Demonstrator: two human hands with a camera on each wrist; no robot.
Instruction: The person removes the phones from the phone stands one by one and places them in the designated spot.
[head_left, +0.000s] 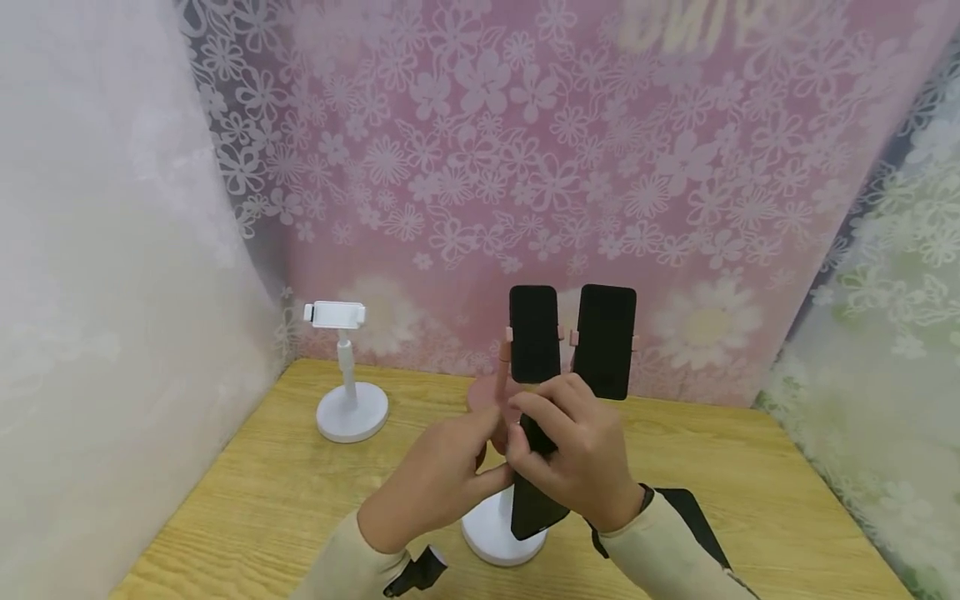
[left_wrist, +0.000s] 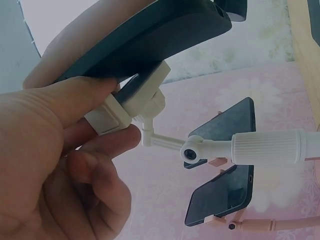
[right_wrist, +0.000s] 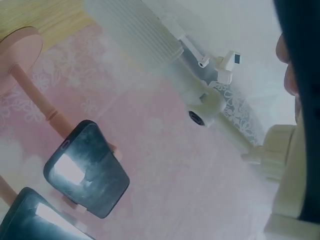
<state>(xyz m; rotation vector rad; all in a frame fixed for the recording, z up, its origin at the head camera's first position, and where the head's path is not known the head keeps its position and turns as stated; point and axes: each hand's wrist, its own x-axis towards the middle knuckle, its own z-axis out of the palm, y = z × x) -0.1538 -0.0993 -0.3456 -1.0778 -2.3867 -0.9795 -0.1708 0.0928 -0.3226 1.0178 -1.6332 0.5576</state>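
Observation:
A white phone stand (head_left: 491,531) stands at the table's front, its clamp (left_wrist: 148,89) up at the hands. My left hand (head_left: 438,475) pinches one end of that clamp between thumb and fingers, as the left wrist view shows. Against the clamp lies a dark phone (head_left: 534,507), tilted. My right hand (head_left: 585,450) grips this phone from above, thumb and fingers curled at its edges. In the right wrist view the phone's dark edge (right_wrist: 305,100) runs down the right side, with the stand's jointed arm (right_wrist: 235,130) beside it.
Behind the hands, two pink stands hold upright phones, a left phone (head_left: 535,333) and a right phone (head_left: 606,342). Another white stand (head_left: 352,412) with a bare holder stands at back left. Partly under the right sleeve lies a flat black object (head_left: 697,521). Floral curtains (head_left: 525,167) enclose the table.

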